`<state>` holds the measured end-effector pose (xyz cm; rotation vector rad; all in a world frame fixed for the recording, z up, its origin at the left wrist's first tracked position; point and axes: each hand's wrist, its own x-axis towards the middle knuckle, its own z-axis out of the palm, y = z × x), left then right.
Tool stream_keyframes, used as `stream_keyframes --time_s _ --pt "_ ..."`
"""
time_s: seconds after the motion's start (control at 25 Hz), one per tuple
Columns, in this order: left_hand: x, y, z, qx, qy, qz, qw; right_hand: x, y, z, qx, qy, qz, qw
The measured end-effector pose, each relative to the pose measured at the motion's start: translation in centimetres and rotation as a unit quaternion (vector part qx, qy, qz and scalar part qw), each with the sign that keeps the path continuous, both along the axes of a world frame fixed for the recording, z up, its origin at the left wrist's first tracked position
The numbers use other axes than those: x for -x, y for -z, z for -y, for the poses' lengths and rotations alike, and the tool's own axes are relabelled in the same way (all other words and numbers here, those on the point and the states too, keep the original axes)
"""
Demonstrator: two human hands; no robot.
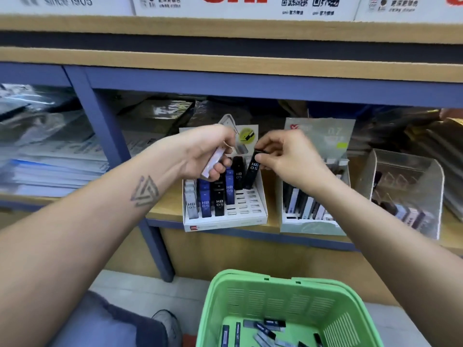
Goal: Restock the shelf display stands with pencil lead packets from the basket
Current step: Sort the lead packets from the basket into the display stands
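Right hand (283,156) first: its grip is a fingertip pinch on the top end of a black packet (253,171) marked HB 0.5. That packet stands nearly upright, long axis vertical with a slight lean, top tipped right toward the hand, bottom end down in a back-row slot of the white display stand (225,221). Left hand (210,151) now: fingers curled round a pale lilac packet (213,161), held above the stand's left side, long axis slanting, upper end toward the thumb, lower end angled down and left. In the stand, grey, blue and black packets stand upright on the left; the slots on the right are open. Just beside it on the shelf sits a second stand (313,221), then a clear one (406,191). Below, the green basket (250,296) holds loose packets (265,331) lying flat, pointing every which way.
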<state>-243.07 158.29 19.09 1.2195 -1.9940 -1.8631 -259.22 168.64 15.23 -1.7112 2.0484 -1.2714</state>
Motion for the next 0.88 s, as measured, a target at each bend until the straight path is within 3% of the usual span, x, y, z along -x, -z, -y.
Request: stream_keyframes --time_s 0.36,0.72,0.88 --pt "-2.3 1.7 1.3 -0.006 0.028 -0.018 0.999 -0.7 3.0 3.5 -0.019 0.031 -0.111 0.993" --pt "-1.9 1.5 1.8 0.019 -0.012 0.009 1.0 -0.8 3.2 4.4 -0.088 0.003 -0.117 0.989" --pt "-2.6 1.7 2.1 0.013 0.006 -0.018 1.0 -0.8 4.0 5.3 -0.062 0.03 -0.153 0.986"
